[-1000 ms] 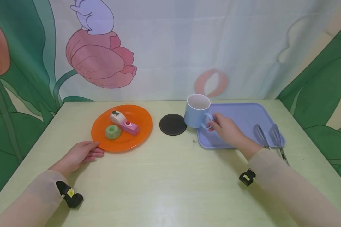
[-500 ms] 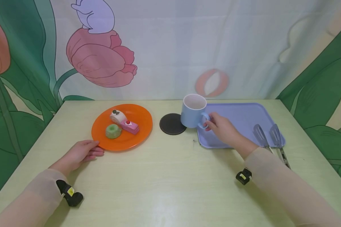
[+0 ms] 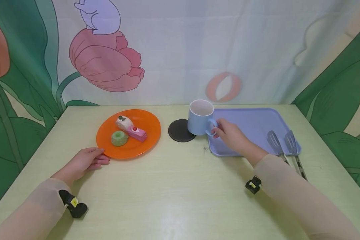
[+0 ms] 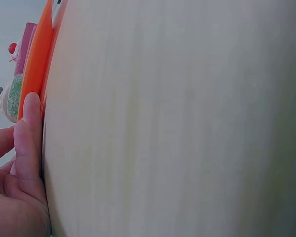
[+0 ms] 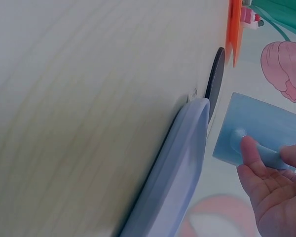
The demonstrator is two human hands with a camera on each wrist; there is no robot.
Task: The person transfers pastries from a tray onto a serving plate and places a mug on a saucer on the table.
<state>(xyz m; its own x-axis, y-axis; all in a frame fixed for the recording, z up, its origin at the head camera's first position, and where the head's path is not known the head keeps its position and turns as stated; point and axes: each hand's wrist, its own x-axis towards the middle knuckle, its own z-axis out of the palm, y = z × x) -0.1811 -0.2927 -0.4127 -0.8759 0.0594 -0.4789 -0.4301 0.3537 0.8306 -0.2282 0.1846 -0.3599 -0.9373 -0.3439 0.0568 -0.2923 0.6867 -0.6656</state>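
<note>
My right hand (image 3: 232, 136) grips the handle of a light blue mug (image 3: 200, 118), which is upright. In the head view the mug overlaps the right part of a round black coaster (image 3: 178, 131); the right wrist view shows a gap between the mug (image 5: 264, 121) and the coaster (image 5: 216, 81). At the left, my left hand (image 3: 84, 163) holds the near-left rim of an orange plate (image 3: 148, 128), thumb and fingers at its edge. On the plate lie a green ring-shaped cake (image 3: 119, 138), a white cake piece (image 3: 124, 122) and a pink cake slice (image 3: 138, 134).
A lilac tray (image 3: 246, 116) lies to the right of the coaster, behind my right hand. Two slotted spatulas (image 3: 275, 142) lean over its right front edge, handles towards me. A printed curtain (image 3: 168, 50) hangs right behind the table's back edge.
My right hand has carried the mug leftwards, from over the tray's left edge to partly over the coaster. My left hand and the plate have stayed where they were.
</note>
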